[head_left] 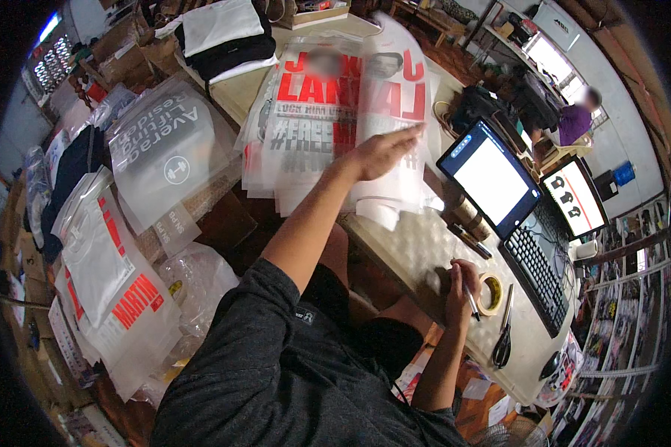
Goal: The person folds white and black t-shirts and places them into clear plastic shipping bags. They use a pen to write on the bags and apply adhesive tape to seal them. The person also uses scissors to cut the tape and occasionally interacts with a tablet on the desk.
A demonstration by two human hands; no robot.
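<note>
Resting flat, left hand (384,153) spread on printed sheets (328,112); right hand (461,287) pinching a pen (471,302).

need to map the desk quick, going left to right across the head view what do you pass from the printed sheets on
printed sheets → left hand → right hand with pen → tape roll → scissors → keyboard → second screen

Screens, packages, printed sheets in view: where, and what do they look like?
Tablet: propped right of centre, dark frame, white screen.
Monitor: far right, white with dark shirt shapes.
Printed transfer sheets: top centre under left hand, red, white, grey.
Bagged shirts: left, clear plastic, red print.
</note>
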